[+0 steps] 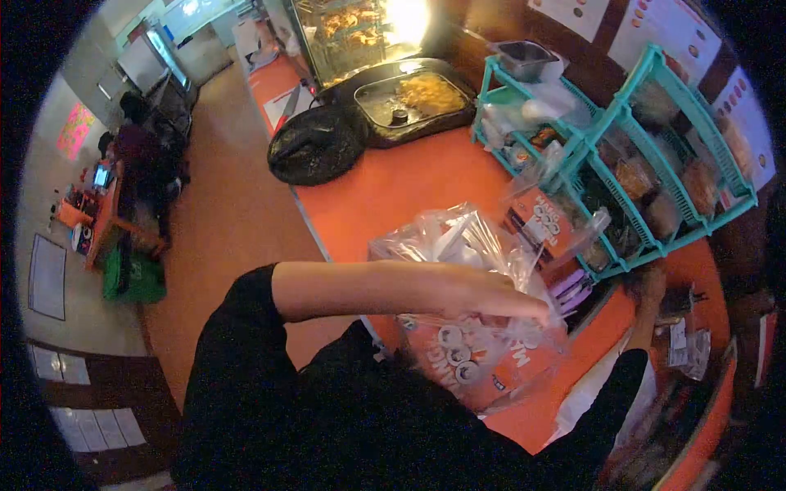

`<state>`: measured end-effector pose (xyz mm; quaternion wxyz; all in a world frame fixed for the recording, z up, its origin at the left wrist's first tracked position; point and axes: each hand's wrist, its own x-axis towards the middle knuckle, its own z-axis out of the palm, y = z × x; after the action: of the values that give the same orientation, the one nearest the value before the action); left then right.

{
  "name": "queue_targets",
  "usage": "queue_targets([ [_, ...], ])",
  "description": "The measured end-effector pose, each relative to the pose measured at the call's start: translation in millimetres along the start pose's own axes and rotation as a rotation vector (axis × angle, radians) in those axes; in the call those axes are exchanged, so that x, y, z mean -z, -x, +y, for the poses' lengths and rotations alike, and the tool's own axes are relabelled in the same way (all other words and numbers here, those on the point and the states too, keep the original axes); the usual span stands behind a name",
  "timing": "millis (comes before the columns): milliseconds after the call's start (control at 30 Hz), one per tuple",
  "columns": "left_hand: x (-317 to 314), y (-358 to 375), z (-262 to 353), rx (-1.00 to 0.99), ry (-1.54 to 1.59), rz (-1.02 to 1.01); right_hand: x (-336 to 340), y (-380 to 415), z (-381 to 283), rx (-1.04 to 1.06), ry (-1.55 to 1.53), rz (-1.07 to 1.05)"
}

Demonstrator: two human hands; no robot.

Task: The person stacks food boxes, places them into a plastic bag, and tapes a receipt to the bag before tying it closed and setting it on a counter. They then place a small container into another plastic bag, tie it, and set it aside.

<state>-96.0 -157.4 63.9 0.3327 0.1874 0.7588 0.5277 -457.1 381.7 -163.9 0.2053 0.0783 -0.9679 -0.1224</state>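
Note:
A clear plastic bag [446, 233] stands on the orange counter, with an orange printed box [458, 356] showing through its side. Across the bag lies my left hand [503, 299], back of the hand up, its fingers stretched out and touching the crumpled plastic. What is under its palm is hidden. My right hand [649, 286] reaches to the far right, beside the foot of a teal plastic rack [626, 266]; it is dark and blurred, and its fingers are not clear. A small clear packet [692, 352] lies near that hand.
Behind the bag, a metal tray [409, 102] of food sits by a lit display case [352, 33]. A black round basket [315, 146] and a knife [291, 106] lie at the counter's left edge. White paper [589, 393] is near my right forearm. People stand far left.

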Motion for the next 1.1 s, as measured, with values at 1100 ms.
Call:
queue_targets([
  [1100,75,31,-19,0.045,0.495,0.055,412,265,-267,-0.210,-1.329,-0.464],
])
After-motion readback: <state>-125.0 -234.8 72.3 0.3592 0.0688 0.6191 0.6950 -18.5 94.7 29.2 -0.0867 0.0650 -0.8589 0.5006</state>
